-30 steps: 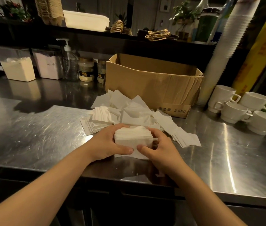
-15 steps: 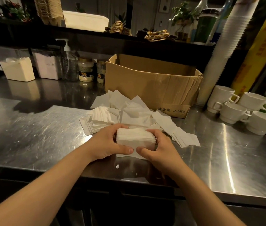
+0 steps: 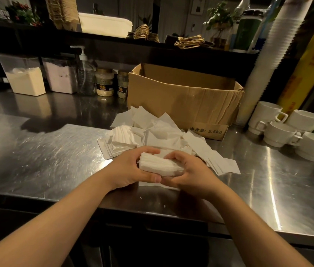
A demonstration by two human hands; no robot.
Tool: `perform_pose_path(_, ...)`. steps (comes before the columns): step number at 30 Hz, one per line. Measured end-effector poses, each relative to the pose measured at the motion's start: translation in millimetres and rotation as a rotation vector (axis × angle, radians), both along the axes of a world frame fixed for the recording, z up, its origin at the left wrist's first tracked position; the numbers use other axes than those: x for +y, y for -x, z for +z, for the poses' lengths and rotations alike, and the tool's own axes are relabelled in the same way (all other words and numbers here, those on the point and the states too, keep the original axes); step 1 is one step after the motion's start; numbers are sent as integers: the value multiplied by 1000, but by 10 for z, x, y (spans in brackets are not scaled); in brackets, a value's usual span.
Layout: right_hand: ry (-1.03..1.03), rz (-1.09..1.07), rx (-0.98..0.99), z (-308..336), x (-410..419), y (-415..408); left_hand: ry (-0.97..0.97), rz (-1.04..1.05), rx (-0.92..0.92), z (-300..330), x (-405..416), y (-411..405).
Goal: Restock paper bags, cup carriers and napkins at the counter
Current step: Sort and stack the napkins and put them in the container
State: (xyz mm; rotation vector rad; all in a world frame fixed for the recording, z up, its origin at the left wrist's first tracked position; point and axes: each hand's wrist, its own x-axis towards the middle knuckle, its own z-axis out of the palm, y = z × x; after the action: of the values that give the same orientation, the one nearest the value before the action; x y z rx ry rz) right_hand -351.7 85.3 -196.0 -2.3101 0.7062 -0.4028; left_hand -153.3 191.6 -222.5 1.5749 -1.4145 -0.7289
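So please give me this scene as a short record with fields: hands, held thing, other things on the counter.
left hand: grips the napkin stack
right hand: grips the same stack from the other side
napkin stack: held between both hands, above the steel counter
loose napkins: scattered behind the hands
cardboard box: open, behind the napkins
white cups: at the right

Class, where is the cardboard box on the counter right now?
In the head view, the cardboard box stands right of centre at the back of the steel counter, behind the loose napkins, with white mugs to its right.
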Motion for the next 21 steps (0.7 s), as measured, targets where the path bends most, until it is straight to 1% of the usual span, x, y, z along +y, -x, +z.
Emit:
perform_pose_path(2,-61,2,-29,-26,-33,10,4,-3,-2,6,-3,1)
perform_pose_path(5,-101,-23,-91,-46,-56,29,37,15,-6,5,-3,2)
perform_pose_path(8,-106,-28,-100,-89,-54,45,62,9,8,-21,-7,-13)
perform_pose_path(11,-109,-54,-118,-148,-50,74,70,29,-22,-37,-14,-31)
perform_pose_path(17,-158,-57,-129,-190,-41,123,35,47,-20,-34,-29,-38)
perform_pose_path(21,-160,-57,-174,-225,-48,123,20,61,-39,-25,-42,-35)
